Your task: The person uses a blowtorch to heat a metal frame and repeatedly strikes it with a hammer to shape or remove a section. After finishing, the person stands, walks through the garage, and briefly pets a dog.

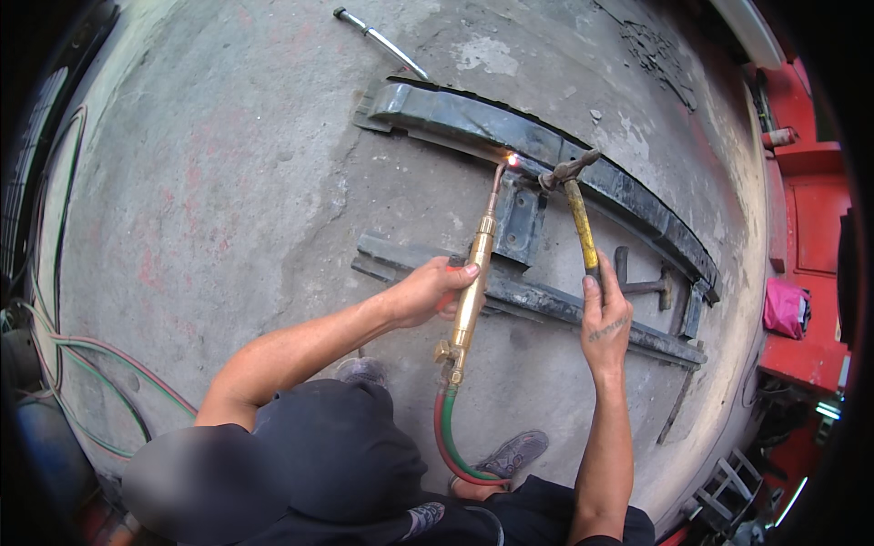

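My left hand (439, 289) is closed round a brass gas torch (473, 298) with red and green hoses. A small bright glow shows at its tip, on the curved steel beam (455, 119) where a short bracket (515, 227) joins it. My right hand (604, 323) grips a hammer (578, 211) by its yellow and black handle; the head sits over the beam, just right of the glow, and whether it touches is unclear. A straight steel rail (605, 323) lies nearer me, with a second hammer (646, 288) beside it, below the curved beam.
A chrome bar (382, 42) lies beyond the beam on the concrete floor (209, 164). Hoses (109, 350) run along the left. On the right stand red metal furniture (806, 227) with a pink bag (785, 308). Dark chain-like pieces (655, 64) lie at the back right. My shoes show below.
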`<state>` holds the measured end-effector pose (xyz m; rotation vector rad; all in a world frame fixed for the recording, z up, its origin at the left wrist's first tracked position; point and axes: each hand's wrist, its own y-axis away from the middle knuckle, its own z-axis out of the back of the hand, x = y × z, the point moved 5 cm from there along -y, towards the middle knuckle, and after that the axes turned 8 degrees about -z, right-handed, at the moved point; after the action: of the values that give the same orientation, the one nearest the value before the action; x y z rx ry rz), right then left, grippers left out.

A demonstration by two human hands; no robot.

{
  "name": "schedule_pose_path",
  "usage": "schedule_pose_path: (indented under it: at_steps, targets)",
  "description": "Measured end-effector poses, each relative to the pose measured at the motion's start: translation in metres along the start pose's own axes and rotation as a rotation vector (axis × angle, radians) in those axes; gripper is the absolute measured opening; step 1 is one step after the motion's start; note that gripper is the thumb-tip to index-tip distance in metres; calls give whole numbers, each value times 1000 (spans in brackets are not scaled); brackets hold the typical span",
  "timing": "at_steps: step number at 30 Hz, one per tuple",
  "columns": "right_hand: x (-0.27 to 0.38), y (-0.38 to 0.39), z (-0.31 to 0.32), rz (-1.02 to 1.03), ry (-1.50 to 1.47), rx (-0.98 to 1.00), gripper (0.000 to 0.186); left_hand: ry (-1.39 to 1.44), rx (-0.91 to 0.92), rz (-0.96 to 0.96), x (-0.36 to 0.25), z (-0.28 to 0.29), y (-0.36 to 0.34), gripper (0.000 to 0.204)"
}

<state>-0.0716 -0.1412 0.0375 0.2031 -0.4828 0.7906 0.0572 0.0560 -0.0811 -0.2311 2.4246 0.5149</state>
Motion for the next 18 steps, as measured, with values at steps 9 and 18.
schedule_pose_path:
  at_steps: [9, 18]
  targets:
    - [3, -1, -1, -19, -13, 8, 40, -7, 21, 3, 4, 1, -3, 32]
    - [6, 0, -4, 12, -22, -20, 41, -19, 16, 10, 3, 1, -3, 33]
